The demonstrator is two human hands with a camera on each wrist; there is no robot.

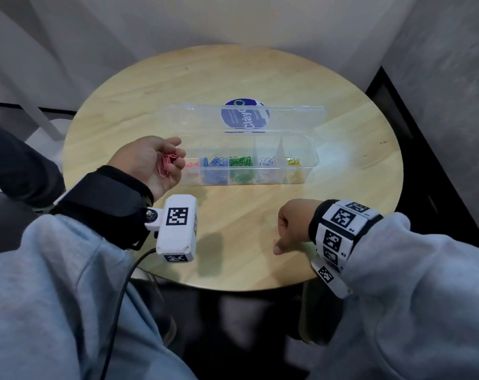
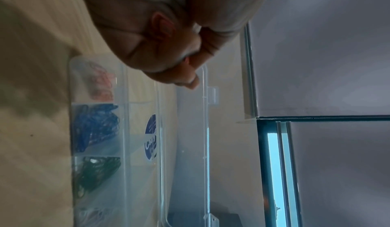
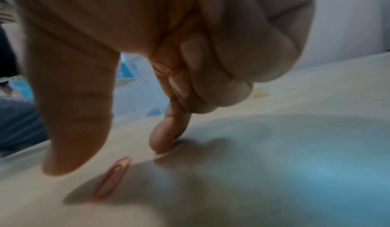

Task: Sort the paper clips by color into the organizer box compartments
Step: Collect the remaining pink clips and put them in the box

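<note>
Standing on the round wooden table (image 1: 342, 209), the clear organizer box (image 1: 309, 171) has its lid thrown back so all five compartments lie open: pink at the left, then blue, green, white and yellow. The left hand (image 1: 150, 163), palm up beside the box's left end, curls around a bunch of pink clips (image 1: 165, 163), probably gathered for the pink compartment; too tangled to count. Near the table's front edge, the right hand (image 1: 290, 229) pokes thumb and forefinger down, apart, either side of one pink clip (image 3: 112, 179), not yet gripping it.
</note>
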